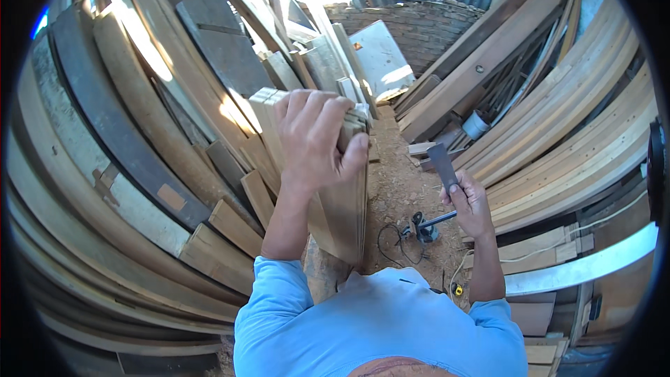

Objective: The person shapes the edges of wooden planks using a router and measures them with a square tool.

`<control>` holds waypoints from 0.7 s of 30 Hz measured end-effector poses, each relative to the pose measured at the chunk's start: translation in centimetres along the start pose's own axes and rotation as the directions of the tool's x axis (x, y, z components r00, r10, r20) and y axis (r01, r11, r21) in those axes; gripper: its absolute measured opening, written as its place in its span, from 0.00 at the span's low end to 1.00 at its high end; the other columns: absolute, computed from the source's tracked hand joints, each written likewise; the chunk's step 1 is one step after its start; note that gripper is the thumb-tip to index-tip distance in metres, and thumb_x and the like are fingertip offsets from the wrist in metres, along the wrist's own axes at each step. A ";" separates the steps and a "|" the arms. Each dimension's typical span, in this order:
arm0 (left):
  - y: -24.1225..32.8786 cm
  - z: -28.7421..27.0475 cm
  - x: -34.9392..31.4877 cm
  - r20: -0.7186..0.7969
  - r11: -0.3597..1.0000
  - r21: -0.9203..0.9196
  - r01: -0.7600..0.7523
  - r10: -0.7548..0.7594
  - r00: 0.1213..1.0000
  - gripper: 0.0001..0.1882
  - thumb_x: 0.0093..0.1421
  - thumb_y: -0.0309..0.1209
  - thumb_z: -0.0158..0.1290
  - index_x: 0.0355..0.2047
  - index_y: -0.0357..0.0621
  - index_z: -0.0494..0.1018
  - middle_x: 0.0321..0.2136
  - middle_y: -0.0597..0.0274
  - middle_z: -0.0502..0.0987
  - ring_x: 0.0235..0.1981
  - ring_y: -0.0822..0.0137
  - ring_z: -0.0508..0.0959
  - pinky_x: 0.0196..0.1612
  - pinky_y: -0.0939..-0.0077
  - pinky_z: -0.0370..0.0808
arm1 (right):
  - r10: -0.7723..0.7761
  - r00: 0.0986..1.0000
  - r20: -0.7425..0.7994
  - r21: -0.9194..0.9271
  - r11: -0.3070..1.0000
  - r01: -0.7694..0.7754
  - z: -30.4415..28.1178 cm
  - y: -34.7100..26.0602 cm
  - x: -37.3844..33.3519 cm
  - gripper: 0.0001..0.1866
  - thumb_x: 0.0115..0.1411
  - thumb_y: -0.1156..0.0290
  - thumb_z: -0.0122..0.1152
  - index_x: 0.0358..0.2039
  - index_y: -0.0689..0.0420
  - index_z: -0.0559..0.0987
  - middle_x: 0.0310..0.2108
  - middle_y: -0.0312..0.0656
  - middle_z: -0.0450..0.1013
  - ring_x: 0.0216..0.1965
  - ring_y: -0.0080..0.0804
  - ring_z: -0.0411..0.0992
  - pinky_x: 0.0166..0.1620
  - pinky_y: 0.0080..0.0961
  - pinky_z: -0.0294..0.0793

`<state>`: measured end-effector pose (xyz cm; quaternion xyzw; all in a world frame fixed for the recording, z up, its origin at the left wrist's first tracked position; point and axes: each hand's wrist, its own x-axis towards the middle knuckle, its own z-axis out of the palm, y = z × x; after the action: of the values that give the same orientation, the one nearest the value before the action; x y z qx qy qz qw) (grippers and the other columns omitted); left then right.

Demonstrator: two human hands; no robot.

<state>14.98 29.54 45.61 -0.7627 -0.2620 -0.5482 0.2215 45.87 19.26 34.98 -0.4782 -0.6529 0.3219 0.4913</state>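
My left hand (314, 141) is curled over the upper end of a bundle of light wooden boards (342, 213), which stand on edge close together. Its fingers lie across the top and the thumb points to the right. To the right, my right hand (469, 204) is closed around a flat, dark, rectangular piece (441, 165) that juts up and leftward past the thumb. I cannot make out its exact kind. A dark rod (440, 219) shows beside that hand's wrist; whether it joins the held piece is unclear.
Long planks (125, 119) lean along the left. More stacked planks (558, 139) line the right side. On the dusty floor sit a power tool with a cord (423, 229) and a yellow tape measure (457, 289). A white panel (380, 56) leans near the brick wall (433, 31).
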 end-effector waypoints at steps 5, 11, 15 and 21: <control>4.9 -3.4 -1.2 0.004 0.987 0.150 0.062 -0.063 0.998 0.27 0.61 0.58 0.52 0.35 0.43 0.78 0.31 0.59 0.77 0.35 0.57 0.76 0.45 0.57 0.64 | -0.001 0.997 0.083 0.045 0.999 -0.003 0.6 -1.8 0.1 0.18 0.61 0.66 0.69 0.47 0.61 0.76 0.25 0.29 0.67 0.27 0.16 0.64 0.32 0.18 0.66; 6.1 -6.9 -2.8 -0.032 0.977 0.180 0.116 -0.112 0.993 0.28 0.60 0.56 0.56 0.43 0.41 0.79 0.34 0.56 0.79 0.40 0.53 0.78 0.49 0.56 0.65 | -0.119 0.940 0.321 0.098 0.991 0.092 7.6 -4.6 -0.1 0.39 0.52 0.58 0.78 0.59 0.65 0.73 0.32 0.39 0.75 0.31 0.27 0.74 0.37 0.28 0.74; 6.9 -7.7 -4.3 -0.039 0.980 0.130 0.152 -0.148 0.988 0.36 0.58 0.59 0.59 0.54 0.40 0.73 0.51 0.45 0.74 0.53 0.48 0.73 0.58 0.51 0.63 | -0.231 0.909 0.347 0.094 0.973 0.211 11.7 -5.8 -0.2 0.39 0.52 0.58 0.79 0.58 0.69 0.74 0.41 0.56 0.80 0.41 0.45 0.81 0.46 0.37 0.78; 1.5 -11.6 -10.2 -0.373 0.824 -0.013 0.566 -0.530 0.762 0.51 0.55 0.70 0.59 0.62 0.38 0.64 0.65 0.47 0.62 0.64 0.54 0.66 0.63 0.54 0.64 | -0.369 0.863 0.344 -0.050 0.911 0.409 12.8 -4.9 -0.5 0.27 0.51 0.63 0.75 0.46 0.69 0.79 0.38 0.60 0.77 0.39 0.54 0.79 0.42 0.40 0.77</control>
<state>4.92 19.51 39.29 -0.5266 -0.4553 -0.7054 0.1336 32.27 17.82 35.22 -0.3052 -0.8266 0.2507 0.4009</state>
